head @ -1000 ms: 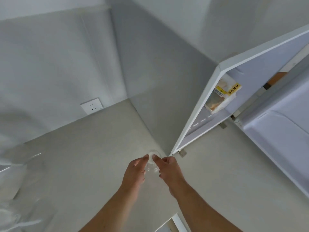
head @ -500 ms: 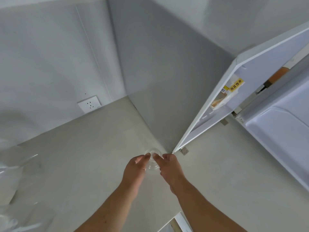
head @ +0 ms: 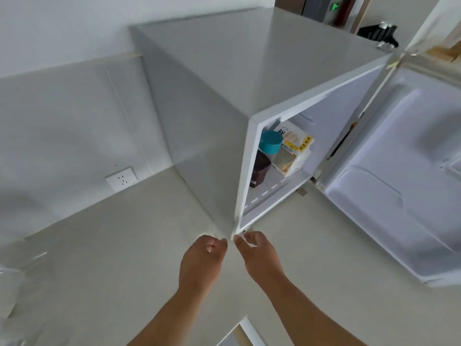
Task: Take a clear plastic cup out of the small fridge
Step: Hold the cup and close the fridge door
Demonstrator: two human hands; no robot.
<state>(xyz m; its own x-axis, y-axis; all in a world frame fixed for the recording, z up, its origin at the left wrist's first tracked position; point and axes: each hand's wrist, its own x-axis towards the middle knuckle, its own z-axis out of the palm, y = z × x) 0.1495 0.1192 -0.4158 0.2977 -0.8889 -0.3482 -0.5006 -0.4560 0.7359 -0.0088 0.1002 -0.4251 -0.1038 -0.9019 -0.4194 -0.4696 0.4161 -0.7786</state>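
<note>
Both hands meet low at the fridge [head: 199, 101] corner: left hand [head: 203, 260] loosely curled, right hand [head: 258, 255] with fingers bent, seemingly pinching the cup between them, though the clear plastic barely shows; the door [head: 399, 183] hangs open for access

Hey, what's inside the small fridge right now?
Inside the small fridge, on its floor: a dark jar, a teal-lidded container behind it, and a yellow-labelled packaged bread. The fridge's side wall hides the left part of the interior; no clear cup shows there.
</note>
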